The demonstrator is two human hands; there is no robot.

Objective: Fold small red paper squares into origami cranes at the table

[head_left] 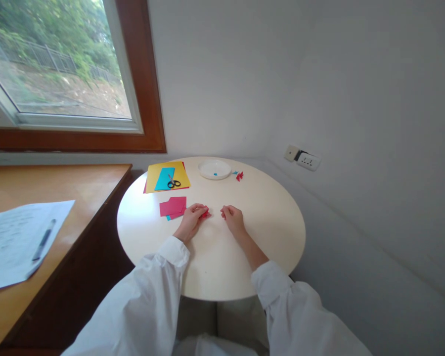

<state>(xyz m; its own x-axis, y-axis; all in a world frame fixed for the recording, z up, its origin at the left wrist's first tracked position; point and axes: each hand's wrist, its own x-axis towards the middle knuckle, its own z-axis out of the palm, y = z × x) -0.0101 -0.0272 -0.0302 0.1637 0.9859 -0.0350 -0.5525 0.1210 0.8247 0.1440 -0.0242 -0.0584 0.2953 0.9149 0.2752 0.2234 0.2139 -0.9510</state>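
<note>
My left hand (191,222) is closed in a pinch on a small folded piece of red paper (206,213) just above the round table. A short gap to the right, my right hand (235,220) has its thumb and fingers pressed together. Whatever it may hold is too small to make out. Beside my left hand lie several pinkish-red paper rectangles (173,205), with a bit of blue paper (168,218) showing from under them.
On the round white table (274,222), black-handled scissors (174,183) rest on blue paper (162,181) over yellow sheets (153,174). A white dish (203,174) stands at the back, near small red folded paper (239,176). A wooden desk (92,190) is at left.
</note>
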